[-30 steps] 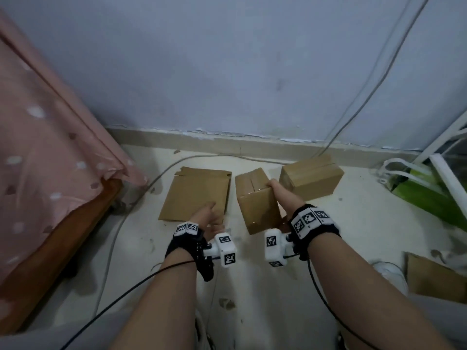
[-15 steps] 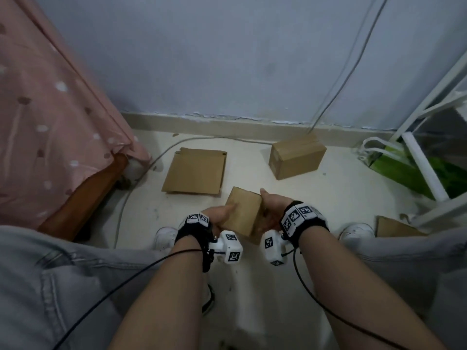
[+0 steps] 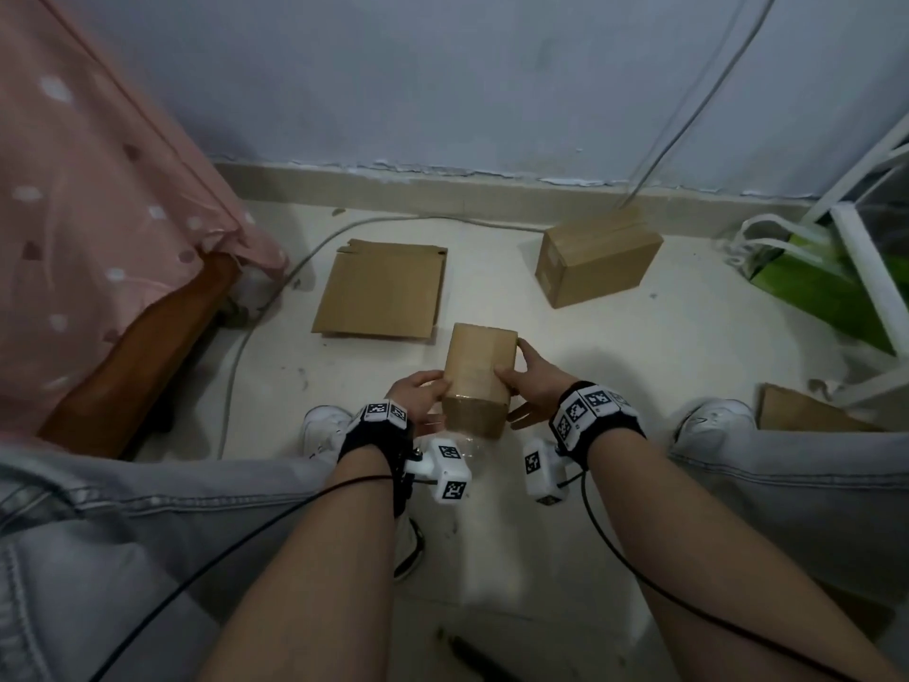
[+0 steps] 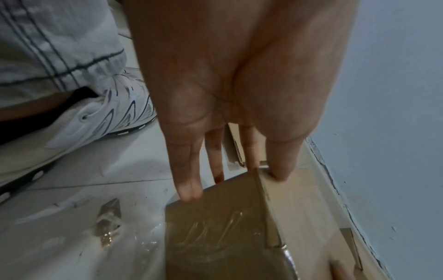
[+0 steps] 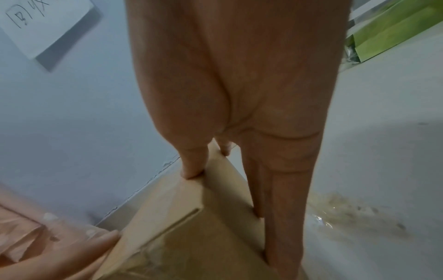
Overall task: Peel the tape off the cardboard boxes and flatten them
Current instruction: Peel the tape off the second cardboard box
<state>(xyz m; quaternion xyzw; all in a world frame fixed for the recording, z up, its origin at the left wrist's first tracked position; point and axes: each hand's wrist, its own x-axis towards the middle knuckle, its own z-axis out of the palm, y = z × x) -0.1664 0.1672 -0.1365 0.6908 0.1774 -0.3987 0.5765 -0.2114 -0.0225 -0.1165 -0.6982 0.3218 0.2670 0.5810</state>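
Observation:
I hold a small brown cardboard box (image 3: 479,374) just above the floor between my knees. My left hand (image 3: 422,393) grips its left side, thumb on the top face and fingers underneath. My right hand (image 3: 527,381) grips the right side the same way, thumb on top. In the left wrist view the left hand (image 4: 233,184) clasps a box corner, and wrinkled clear tape (image 4: 215,229) covers the box's near face (image 4: 210,246). The right wrist view has the right hand (image 5: 225,193) astride a box edge (image 5: 191,227). A second taped box (image 3: 595,258) stands by the wall.
A flattened cardboard sheet (image 3: 383,292) lies on the floor beyond the box. A bed with a pink cover (image 3: 98,214) fills the left. A green bag (image 3: 811,283) and white rack (image 3: 865,268) stand at the right. Crumpled tape (image 4: 107,223) lies on the floor.
The box has come from beside the far box toward me, low between my knees. My left hand took hold of its left side. The box has turned its taped end toward me.

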